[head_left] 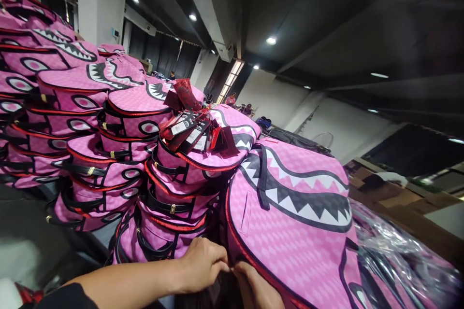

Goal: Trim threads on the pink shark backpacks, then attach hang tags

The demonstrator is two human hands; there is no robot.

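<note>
A large pink duffel bag (290, 251) with a black-and-white toothed mouth print, red zipper edging and black piping lies in front of me on the right. My left hand (205, 261) is closed in a pinch beside the bag's near left edge. Meeting it there is my right hand (258, 286), its fingers bent in against the same edge and partly hidden. Whatever is pinched between them is too small to make out. A bunch of red and black hang tags (195, 130) rests on top of the neighbouring stack of pink bags (184, 188).
More stacked pink bags (119, 75) with eye prints and black straps fill the left side. Clear plastic-wrapped bags (391, 246) lie at the right. Cardboard (387, 193) is piled behind them. A white pillar (101, 5) rises at the back left.
</note>
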